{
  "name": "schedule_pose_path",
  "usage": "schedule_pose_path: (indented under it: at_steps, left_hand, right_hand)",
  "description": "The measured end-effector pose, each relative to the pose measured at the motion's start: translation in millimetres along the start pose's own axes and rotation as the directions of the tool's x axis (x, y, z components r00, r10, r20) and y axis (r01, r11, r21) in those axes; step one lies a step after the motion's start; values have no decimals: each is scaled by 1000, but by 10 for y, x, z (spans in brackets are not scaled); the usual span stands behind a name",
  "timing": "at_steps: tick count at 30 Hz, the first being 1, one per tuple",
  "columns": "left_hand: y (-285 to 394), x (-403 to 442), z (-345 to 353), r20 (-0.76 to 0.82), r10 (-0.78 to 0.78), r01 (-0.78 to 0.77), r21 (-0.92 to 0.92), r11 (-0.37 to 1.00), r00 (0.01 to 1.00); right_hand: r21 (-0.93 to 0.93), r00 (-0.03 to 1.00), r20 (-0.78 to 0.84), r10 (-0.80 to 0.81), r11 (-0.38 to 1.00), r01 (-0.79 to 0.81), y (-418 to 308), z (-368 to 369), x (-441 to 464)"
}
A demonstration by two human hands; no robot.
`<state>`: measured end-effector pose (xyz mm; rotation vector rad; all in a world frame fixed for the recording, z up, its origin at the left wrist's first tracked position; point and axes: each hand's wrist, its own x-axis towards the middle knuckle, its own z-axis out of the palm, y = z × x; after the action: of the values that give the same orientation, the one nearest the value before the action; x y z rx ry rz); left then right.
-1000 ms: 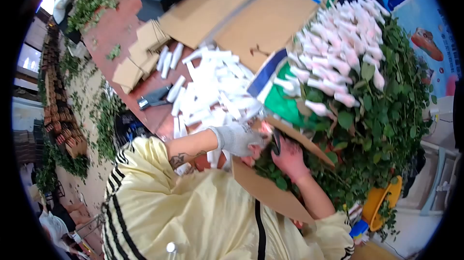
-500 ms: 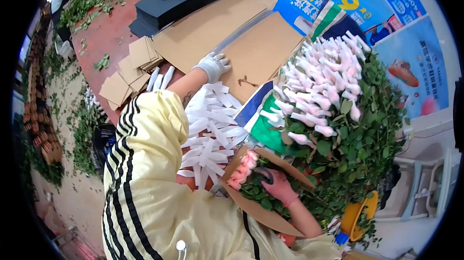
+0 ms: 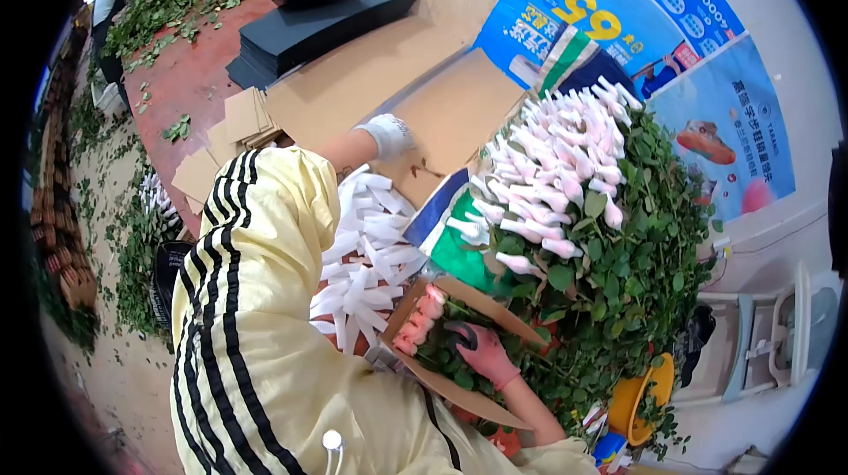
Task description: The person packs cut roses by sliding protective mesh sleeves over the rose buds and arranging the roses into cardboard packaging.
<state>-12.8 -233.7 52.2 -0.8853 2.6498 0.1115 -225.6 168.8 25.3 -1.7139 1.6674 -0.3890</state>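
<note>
My left hand (image 3: 389, 134), in a white glove, rests with its fingers stretched over a brown cardboard sheet (image 3: 468, 95), beside a small brown dried sprig (image 3: 426, 167). My right hand (image 3: 484, 354), in a pink glove with dark fingertips, is curled around leafy stems inside a folded cardboard wrap (image 3: 468, 393). Pink roses (image 3: 419, 320) line up at the wrap's left end, their heads level with each other. The fingers' undersides are hidden among the leaves. White foam sleeves (image 3: 362, 241) lie in a loose heap between my arms.
Many roses in white sleeves (image 3: 556, 166) stand on a leafy pile to the right. Black sheets (image 3: 322, 24) and small cardboard pieces (image 3: 238, 121) are stacked on the red table (image 3: 199, 68). A yellow container (image 3: 649, 400) is low right. Another person (image 3: 108, 11) stands far left.
The whole view has shifted slightly. My left hand has slid a little across the cardboard, closer to the dried sprig. My right hand stays on the stems in the wrap.
</note>
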Motion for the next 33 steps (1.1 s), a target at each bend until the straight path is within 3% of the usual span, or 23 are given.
schedule_pose_path:
  at_steps: [1,2,4,7,9,11,12,13,15,17,19,21,23,25,27,29,31,32,33]
  left_hand:
    - [134,21,68,-111,36,-49,-113,992,993]
    - [236,31,220,-107,43,-54,-107,993,993]
    - [462,-7,539,-425,-49,44,-21,999,904]
    - [473,-227,350,-279,21,-57,-120,991,960]
    - [462,-264,379,-306,43,-60,-48,997,951]
    - [429,-211,372,-169,20,-29,-54,998,985]
    - [410,-226,404,-319,71,-78,-8,997,945]
    - [350,-205,386,-316,84,-89,1,996,945]
    - [237,-175,272,-129,36,-59,-175,983,991]
    - [182,-249,8,-188,97,-113,-75,991,977]
    - [84,-279,-256,-249,-167,145,-102,984,954]
    - [-291,-158,-268,-592,-436,159,-461,873,678]
    - [-468,-281,-667,-648,-614,74,-659,749,451]
    - [-445,-490,-1041,-626,-739,-333,-772,542,250]
    - [-62,-833,-1354,-828,-533,-370,-556,745,172]
    - [592,-1149,-1586,-989,-145,-372,-121,920,-38]
    - [1280,-1509,-1732,-987,130,-278,98,956,97]
    - [1528,-1533,-1619,-971,219,-271,187,944,94]
    - [1755,-1566,-1497,-949,303,-265,270,926,88]
  right_hand:
    - [-16,1000,-26,6,1000,-7,110,65,8]
    - [-37,998,-57,4,999,-6,203,112,30]
    - [8,1000,-9,9,1000,-9,-41,-22,55]
    - [35,1000,6,-24,999,24,-101,-38,59]
    - [44,999,48,-2,999,0,-105,-42,64]
    - [61,1000,24,18,998,-19,-104,-42,42]
    - [74,999,8,41,996,-41,-97,-37,5]
    - [82,999,-1,47,996,-47,-59,-15,-7]
    - [44,999,-23,49,998,-48,36,35,-37]
    - [22,1000,-25,10,1000,-10,-75,-54,-31]
    - [-7,999,-14,-33,999,32,-127,-127,-17]
    - [49,999,-27,-41,998,42,-144,-158,-18]
    - [60,997,-24,-76,995,77,-175,-232,-16]
    - [82,993,-33,-117,989,119,-311,-399,-33]
    - [559,980,163,-112,829,2,-673,-765,-209]
    - [735,968,65,-244,667,119,-1024,-1196,-292]
    - [913,984,-116,-137,375,160,-1322,-1567,-143]
    - [962,984,-159,-75,212,171,-1447,-1766,-38]
    - [981,966,-145,-214,95,168,-1566,-2033,44]
